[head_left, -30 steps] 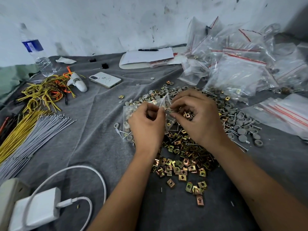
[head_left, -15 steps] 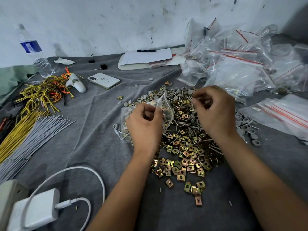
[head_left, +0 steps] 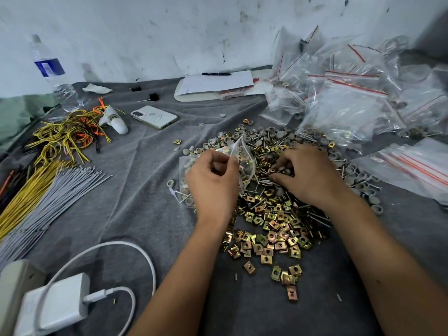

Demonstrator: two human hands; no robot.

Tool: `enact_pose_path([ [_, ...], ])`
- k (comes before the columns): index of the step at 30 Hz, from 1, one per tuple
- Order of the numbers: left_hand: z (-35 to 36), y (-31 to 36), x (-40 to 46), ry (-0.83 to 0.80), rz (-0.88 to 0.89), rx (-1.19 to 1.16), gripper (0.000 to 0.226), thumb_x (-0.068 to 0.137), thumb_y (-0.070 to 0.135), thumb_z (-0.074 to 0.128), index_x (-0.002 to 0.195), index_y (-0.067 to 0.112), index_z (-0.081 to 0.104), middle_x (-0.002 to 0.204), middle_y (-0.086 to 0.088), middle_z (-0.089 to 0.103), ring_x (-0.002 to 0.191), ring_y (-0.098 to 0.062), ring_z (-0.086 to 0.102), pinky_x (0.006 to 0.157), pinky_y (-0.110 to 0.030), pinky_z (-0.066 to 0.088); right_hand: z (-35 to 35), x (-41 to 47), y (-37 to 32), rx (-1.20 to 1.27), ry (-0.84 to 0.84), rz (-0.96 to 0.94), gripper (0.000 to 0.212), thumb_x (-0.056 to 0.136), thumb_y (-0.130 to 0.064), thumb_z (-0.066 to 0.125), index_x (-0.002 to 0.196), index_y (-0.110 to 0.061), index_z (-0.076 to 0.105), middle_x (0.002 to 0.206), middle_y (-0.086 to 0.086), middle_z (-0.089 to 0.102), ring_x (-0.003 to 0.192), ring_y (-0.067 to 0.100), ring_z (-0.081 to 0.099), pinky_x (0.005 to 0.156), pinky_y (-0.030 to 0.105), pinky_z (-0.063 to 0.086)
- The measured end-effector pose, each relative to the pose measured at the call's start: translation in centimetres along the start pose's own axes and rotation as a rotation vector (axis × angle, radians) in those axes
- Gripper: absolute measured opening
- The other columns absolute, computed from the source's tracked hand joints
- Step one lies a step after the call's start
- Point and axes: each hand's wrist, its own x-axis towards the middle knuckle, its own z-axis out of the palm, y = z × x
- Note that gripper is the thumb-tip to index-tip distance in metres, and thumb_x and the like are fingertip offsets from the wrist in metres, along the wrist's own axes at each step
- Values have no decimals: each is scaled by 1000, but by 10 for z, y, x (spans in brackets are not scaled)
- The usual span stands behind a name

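Half the bag (head_left: 240, 147) hides behind the left hand (head_left: 213, 178), whose grip pinches its open mouth just above the cloth (head_left: 145, 190). Right hand (head_left: 310, 175), raised half a second ago, now curls its fingers into the pile (head_left: 274, 221); whether its grip holds anything cannot be told.

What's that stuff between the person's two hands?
In the head view, the open mouth of the small clear bag that the left hand pinches, plus part of the pile of brass clips and nails under the right hand.
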Motion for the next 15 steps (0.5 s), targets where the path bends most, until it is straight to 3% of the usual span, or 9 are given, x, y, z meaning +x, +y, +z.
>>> enact_pose_path([
  [3,1,-1,0,-5,-1,6,17,93,15,73,78,16,68,59,-2,63,52,-18,60,48,-33,50,2,-1,-3,75,41,-6,26,79,-48,82,80,-28,67,86,-9,56,78,12,55,67,29,44],
  [7,1,-1,0,-3,8,10,17,93,15,73,78,15,68,59,-4,63,51,-23,61,48,-31,49,2,-2,-5,239,150,-35,19,79,-39,84,77,-27,70,72,-14,59,64,1,54,56,22,36],
  [9,1,-1,0,-3,11,14,16,93,14,73,78,15,68,58,-4,64,52,-27,62,47,-29,48,1,-2,-6,306,203,-58,16,80,-36,85,81,-25,73,78,-10,63,68,3,56,59,24,41],
  [12,1,-2,1,1,12,9,17,92,13,74,77,17,68,55,5,61,47,-11,58,44,-20,43,-3,-3,-10,486,302,-101,14,83,-31,83,89,-20,77,86,-8,70,76,8,64,68,31,56],
  [15,2,-2,0,-25,28,22,20,92,15,74,76,22,66,56,10,63,48,-6,59,45,-18,43,-6,-8,-19,530,390,-263,17,85,-29,82,96,-16,79,91,-7,73,85,2,67,77,22,56],
])
